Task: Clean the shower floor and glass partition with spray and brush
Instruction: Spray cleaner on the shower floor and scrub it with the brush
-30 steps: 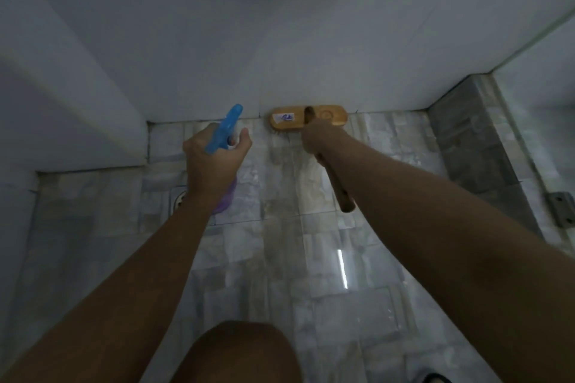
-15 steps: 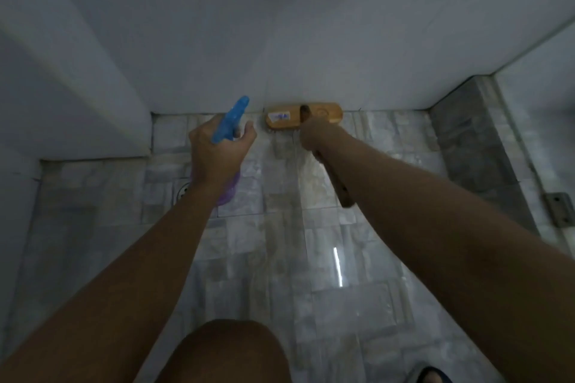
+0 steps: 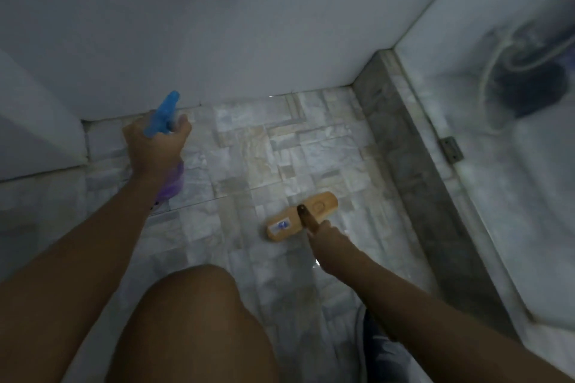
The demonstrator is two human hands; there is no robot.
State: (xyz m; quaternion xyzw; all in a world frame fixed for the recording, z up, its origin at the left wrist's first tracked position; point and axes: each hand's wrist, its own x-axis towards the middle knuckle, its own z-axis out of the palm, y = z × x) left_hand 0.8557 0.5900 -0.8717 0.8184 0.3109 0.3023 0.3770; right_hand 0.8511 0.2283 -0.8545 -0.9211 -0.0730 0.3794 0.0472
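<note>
Scrubbing the shower floor [image 3: 249, 152], by the look of it, with the glass partition [image 3: 497, 165] at 3 o'clock not yet being worked. Right hand [image 3: 329, 242] closed around the dark handle [image 3: 306, 221] of the wooden brush [image 3: 301, 220], fingers wrapped tight, nothing slack showing. Brush head flat on the tiles just right of centre, angled toward 2 o'clock, well apart from the back wall [image 3: 249, 40] at 12 o'clock. Left hand [image 3: 155, 146] at 10 o'clock, shut round the neck of the spray bottle [image 3: 163, 116], blue trigger head aimed at the far-left corner, purple body hanging under the palm; whether a finger is pressing the trigger cannot be told. Bottle held above the floor, not resting on it. Tiles glossy beside the brush, probably wet. Next, most likely: 1 more squirt onto the dry-looking tiles near the corner, then firm strokes toward it, keeping the bristles flat and clear of the raised kerb [image 3: 413, 165] at 3 o'clock. Bare knee [image 3: 193, 320] at 6 o'clock.
</note>
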